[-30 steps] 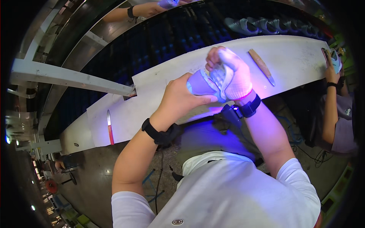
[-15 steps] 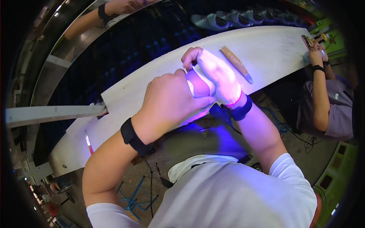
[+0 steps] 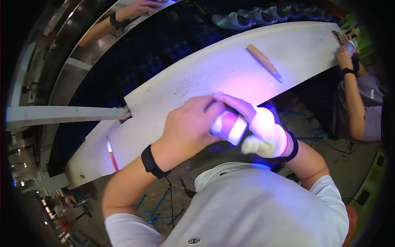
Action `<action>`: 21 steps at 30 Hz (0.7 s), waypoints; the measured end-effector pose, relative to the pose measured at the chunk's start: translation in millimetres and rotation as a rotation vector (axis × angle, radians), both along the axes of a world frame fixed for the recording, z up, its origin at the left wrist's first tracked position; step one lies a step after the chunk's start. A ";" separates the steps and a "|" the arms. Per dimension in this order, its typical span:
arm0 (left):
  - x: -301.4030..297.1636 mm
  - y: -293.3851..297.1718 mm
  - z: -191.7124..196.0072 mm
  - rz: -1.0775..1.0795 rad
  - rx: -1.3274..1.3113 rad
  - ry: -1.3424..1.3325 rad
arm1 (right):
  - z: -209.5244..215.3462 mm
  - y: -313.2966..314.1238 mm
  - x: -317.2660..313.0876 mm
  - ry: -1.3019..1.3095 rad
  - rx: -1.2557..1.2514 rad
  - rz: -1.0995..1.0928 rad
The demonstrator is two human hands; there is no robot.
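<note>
- Leftmost, a red-tipped pen-like tool (image 3: pixel 111 155) lies on the long white workbench (image 3: pixel 197 78), near its lower left end and well apart from both hands.
- Above that, a pale metal beam (image 3: pixel 61 113) runs in from the left edge and ends at a notch in the bench's far side.
- Next comes the left hand (image 3: pixel 187 127), with a black band (image 3: pixel 151 161) round its wrist; it is curled shut on a small white object (image 3: pixel 228 125) lit violet, fingers wrapped over the top of it.
- That white object sits between the two hands, just off the near edge of the bench and above the person's white shirt (image 3: pixel 255 210); blur and glare make its kind hard to tell, perhaps a shoe part.
- Touching it from the right is the right hand (image 3: pixel 263 131), in a pale glove glowing violet, fingers closed over the same object, a dark band at the wrist.
- Farther back on the bench lies a wooden-handled tool (image 3: pixel 263 61), slanted, well apart from the hands.
- Beyond the bench's far edge, a row of pale shoes (image 3: pixel 263 16) stands on a dark belt.
- At the right end, a co-worker's hand (image 3: pixel 343 53) rests on the bench, closed over something small.
</note>
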State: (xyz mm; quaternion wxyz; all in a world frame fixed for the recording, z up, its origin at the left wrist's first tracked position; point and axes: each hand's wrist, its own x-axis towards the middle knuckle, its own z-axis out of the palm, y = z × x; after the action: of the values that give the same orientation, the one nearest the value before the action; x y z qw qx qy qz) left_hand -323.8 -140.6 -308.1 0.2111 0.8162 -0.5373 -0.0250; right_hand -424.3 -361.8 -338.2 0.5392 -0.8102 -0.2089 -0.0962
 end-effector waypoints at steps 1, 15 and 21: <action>1.2 10.1 -0.8 0.010 -0.066 0.170 | -3.2 0.4 -6.6 -0.027 -0.062 -0.027; -63.3 36.7 -58.2 0.608 -0.625 0.794 | -84.9 22.9 17.9 -0.063 -0.311 -0.101; -85.4 31.7 -67.7 0.372 -1.012 1.053 | -17.4 -42.3 15.1 -0.533 -0.558 -0.117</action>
State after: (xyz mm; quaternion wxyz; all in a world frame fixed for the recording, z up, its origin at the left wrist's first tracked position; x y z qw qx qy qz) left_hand -409.3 -108.9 -375.8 0.7901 0.5769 -0.1644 -0.1258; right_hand -409.2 -404.1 -355.6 0.2186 -0.8828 -0.3133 -0.2732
